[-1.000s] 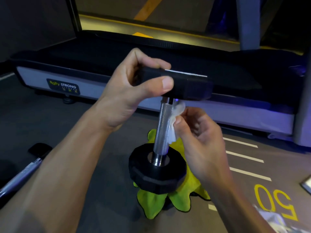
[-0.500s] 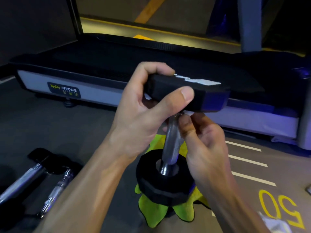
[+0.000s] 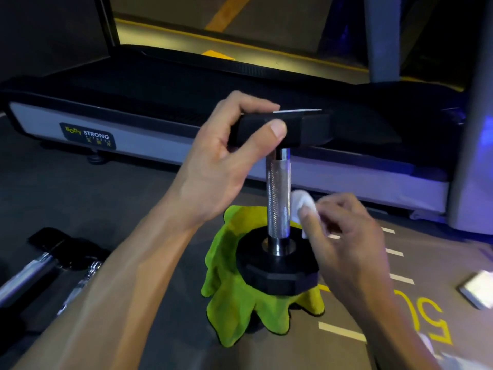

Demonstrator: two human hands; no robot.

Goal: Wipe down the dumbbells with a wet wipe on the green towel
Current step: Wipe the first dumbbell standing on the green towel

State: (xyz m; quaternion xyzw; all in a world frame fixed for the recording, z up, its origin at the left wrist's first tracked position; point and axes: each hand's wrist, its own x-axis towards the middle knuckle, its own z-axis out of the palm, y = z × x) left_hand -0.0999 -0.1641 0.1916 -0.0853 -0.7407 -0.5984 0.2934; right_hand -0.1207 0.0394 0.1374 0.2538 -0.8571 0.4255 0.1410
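Observation:
A black dumbbell with a knurled chrome handle stands upright on its lower head, on a crumpled green towel on the floor. My left hand grips the upper black head from the left, thumb across its near face. My right hand pinches a white wet wipe and holds it against the right side of the handle, low down near the bottom head.
A treadmill deck with a "Body Strong" label runs across the back. Two more dumbbells lie on the floor at the left. A small bright flat object lies at the right, near yellow floor numbers. Something white shows at the bottom right corner.
My right hand slid down the handle with the wipe, from just under the top head to near the bottom head. The left hand kept its grip on the upper head.

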